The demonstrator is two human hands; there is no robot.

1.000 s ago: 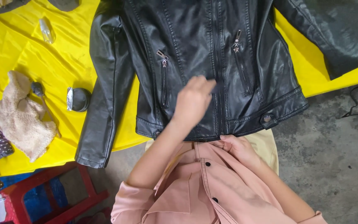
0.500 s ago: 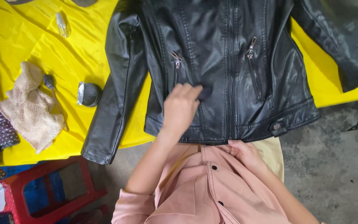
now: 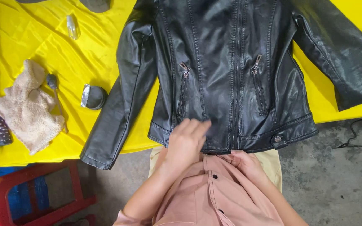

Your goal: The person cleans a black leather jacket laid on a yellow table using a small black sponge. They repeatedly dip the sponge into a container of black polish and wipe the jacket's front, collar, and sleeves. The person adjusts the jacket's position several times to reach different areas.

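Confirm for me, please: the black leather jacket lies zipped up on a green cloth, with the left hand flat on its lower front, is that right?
Not quite: the cloth is yellow, not green, as the head view shows. The rest holds: the black leather jacket lies zipped up on it, and the left hand rests flat on its lower front.

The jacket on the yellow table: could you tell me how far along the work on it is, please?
Done: the jacket lies spread flat, zipped, sleeves out. In hand: the left hand presses its hem; the right hand grips the hem's edge. Left: the cloth and small tin lie untouched.
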